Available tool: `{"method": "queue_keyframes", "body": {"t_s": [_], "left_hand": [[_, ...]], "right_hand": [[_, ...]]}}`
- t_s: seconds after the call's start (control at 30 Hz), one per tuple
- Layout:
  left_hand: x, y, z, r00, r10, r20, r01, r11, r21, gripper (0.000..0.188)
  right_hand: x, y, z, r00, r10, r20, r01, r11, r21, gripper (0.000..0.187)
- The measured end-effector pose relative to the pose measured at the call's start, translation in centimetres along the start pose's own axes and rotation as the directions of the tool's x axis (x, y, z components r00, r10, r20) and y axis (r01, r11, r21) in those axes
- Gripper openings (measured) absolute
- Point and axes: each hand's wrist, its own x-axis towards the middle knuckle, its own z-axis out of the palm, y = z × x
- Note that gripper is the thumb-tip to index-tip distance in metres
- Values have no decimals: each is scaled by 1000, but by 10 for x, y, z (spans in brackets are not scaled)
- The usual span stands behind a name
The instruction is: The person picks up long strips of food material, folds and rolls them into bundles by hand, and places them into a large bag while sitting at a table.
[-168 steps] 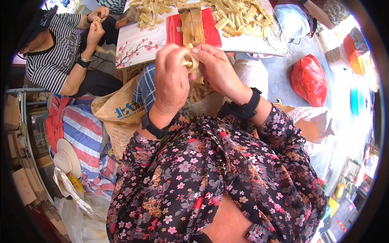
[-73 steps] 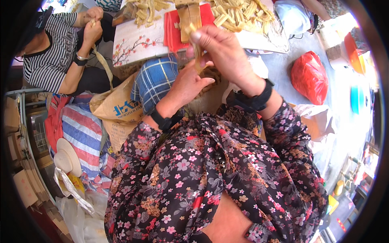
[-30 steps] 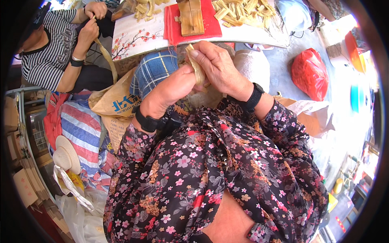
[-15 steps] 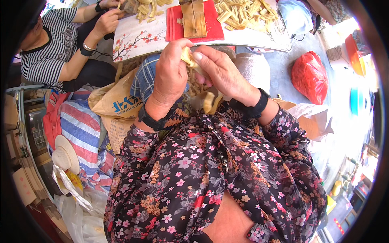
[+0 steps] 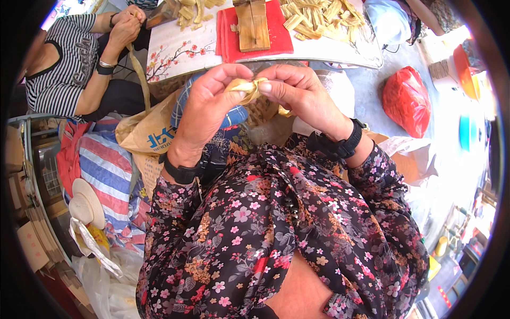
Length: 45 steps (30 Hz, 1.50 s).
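A pale yellow, pliable strip (image 5: 247,89), twisted into what looks like a knot, is held up just below the table's near edge. Its left part is pinched between thumb and fingers of my left hand (image 5: 204,101). Closed on its right end are the thumb and fingertips of my right hand (image 5: 305,95). Beyond my hands a wooden block with a slit (image 5: 254,33) lies on a red cloth (image 5: 227,45). Similar yellow strips form a large pile (image 5: 329,20) at the table's right and a smaller pile (image 5: 195,10) at its left.
A co-worker's hands (image 5: 126,26) grip a long pale strip (image 5: 140,80) left of the white flowered table (image 5: 178,50). A printed tan sack (image 5: 146,125) and striped bag (image 5: 106,165) stand at my left, with a straw hat (image 5: 87,204). A red plastic bag (image 5: 406,101) sits at right.
My hands have drawn apart, the left one moving left and down, and the strip's twisted shape now shows between them. The co-worker's hands have moved left, with a long strip hanging from them.
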Motion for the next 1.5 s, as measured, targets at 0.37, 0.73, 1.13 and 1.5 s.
{"method": "queue_keyframes", "body": {"t_s": [0.37, 0.73, 1.13, 1.5], "left_hand": [[1, -12, -1, 931, 348, -112, -287, 885, 368, 11], [4, -14, 12, 910, 364, -197, -256, 869, 424, 10], [5, 11, -4, 815, 573, 87, -228, 180, 957, 37], [5, -20, 1, 903, 288, 319, -311, -74, 948, 37]], "right_hand": [[-5, 3, 6, 997, -5, 72, 1, 998, 57, 24], [3, 5, 4, 969, 108, -221, -64, 978, 200, 17], [5, 9, -19, 972, 14, -235, 1, 998, 63, 8], [10, 35, -11, 995, -78, -59, 36, 855, -517, 22]]}}
